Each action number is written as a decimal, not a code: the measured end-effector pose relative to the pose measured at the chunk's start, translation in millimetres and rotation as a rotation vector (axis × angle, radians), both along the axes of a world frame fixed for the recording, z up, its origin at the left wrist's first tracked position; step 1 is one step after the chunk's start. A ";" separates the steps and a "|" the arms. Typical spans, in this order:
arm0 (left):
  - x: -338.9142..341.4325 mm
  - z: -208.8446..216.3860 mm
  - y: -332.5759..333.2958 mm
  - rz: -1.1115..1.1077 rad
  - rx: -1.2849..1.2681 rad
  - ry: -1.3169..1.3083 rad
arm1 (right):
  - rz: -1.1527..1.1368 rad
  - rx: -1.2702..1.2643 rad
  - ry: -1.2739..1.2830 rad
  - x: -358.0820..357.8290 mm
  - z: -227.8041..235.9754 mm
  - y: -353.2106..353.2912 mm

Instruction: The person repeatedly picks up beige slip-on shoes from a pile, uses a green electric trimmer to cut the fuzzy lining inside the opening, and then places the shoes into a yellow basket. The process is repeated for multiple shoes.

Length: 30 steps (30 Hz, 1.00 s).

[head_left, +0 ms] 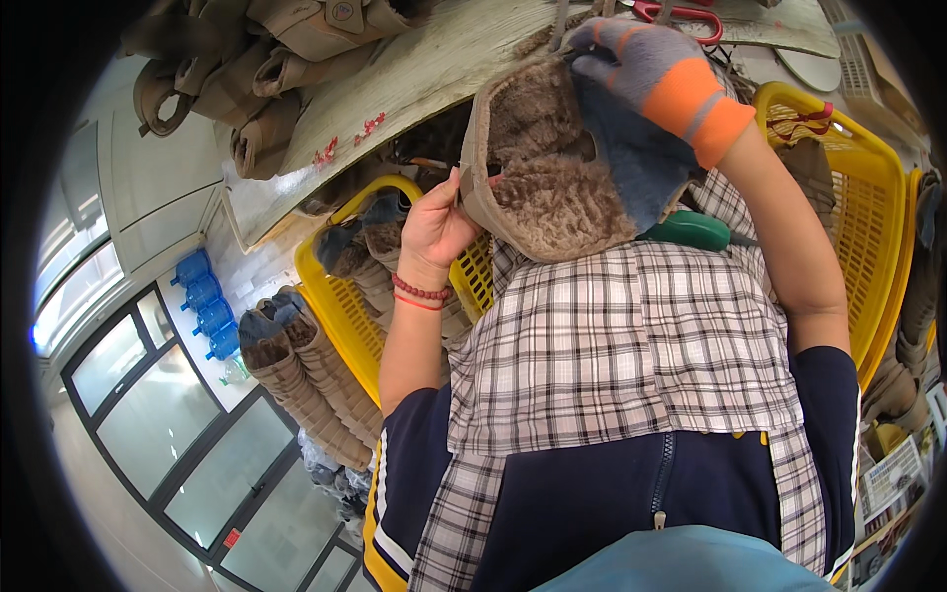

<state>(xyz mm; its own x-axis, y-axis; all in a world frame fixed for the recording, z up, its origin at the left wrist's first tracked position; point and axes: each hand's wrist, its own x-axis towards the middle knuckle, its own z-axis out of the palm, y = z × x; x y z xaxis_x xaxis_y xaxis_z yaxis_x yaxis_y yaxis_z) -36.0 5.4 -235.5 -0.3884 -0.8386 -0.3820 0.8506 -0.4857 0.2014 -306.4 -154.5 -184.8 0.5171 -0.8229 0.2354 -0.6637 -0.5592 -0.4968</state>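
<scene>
A boot upper with brown fur lining, a tan outer edge and a blue lining section is held above my lap, its fur side facing me. My bare left hand, with a red bead bracelet on the wrist, grips its left edge. The thumb shows along the rim; the other fingers are largely behind it. At the upper right edge, my right hand wears a grey and orange glove, its fingers curled over the blue part. Beneath the upper's right side, a tool with a green handle lies on my plaid apron; its far end is partly hidden.
A worn workbench runs across the top, with rolled tan boot uppers and red-handled scissors on it. Yellow baskets flank me. More fur-lined uppers hang by the left basket.
</scene>
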 end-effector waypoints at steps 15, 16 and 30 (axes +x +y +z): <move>30.1 129.4 -26.8 0.588 -0.443 -0.520 | -0.300 0.603 -0.797 -101.0 -44.6 19.6; 39.0 140.2 -36.4 0.670 -0.530 -0.505 | -0.314 0.591 -0.790 -100.0 -47.8 19.2; 147.5 338.4 -339.5 0.851 -0.857 -0.638 | -0.407 0.057 -0.587 -124.0 -14.6 -43.7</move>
